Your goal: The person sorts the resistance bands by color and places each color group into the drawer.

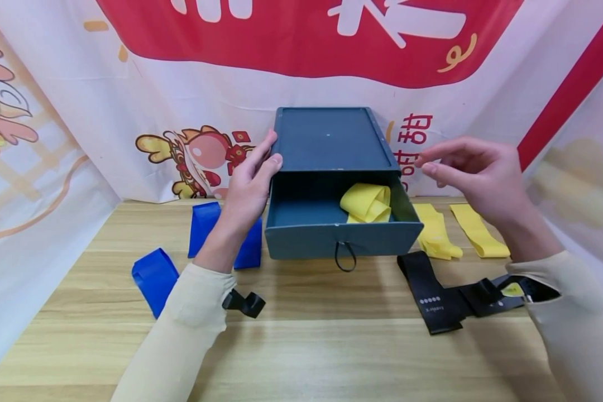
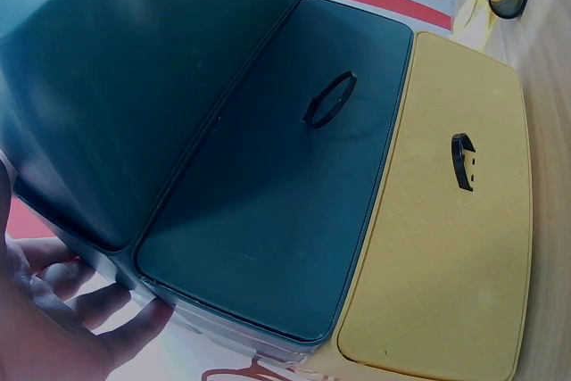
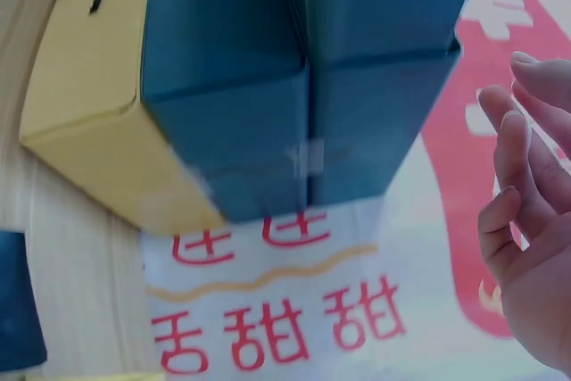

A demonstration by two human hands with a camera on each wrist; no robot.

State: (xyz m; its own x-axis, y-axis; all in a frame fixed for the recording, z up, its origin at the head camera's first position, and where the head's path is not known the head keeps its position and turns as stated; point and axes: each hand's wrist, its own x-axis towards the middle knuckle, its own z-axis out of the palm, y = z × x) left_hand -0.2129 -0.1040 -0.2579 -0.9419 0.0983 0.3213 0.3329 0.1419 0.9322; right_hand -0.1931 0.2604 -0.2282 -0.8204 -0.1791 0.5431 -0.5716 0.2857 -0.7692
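Note:
A dark teal drawer box [image 1: 331, 139] stands against the curtain, its top drawer [image 1: 301, 243] pulled out. Inside that drawer lies a folded yellow resistance band [image 1: 365, 202], toward the right. My left hand [image 1: 246, 192] rests on the box's left side, thumb by the upper front edge; the left wrist view shows its fingers [image 2: 138, 332] against the side. To the right of the box my right hand [image 1: 482, 178] is raised in the air, fingers loosely bent and holding nothing. In the wrist views, a closed teal drawer [image 2: 277, 176] and a yellow one [image 2: 437, 220] sit below.
Blue bands [image 1: 156, 279] lie on the wooden table [image 1: 321, 357] at left. Two yellow bands [image 1: 477, 231] and black bands [image 1: 434, 307] are at right. A printed curtain [image 1: 231, 95] hangs close behind the box. Small black loops serve as drawer pulls [image 1: 345, 257].

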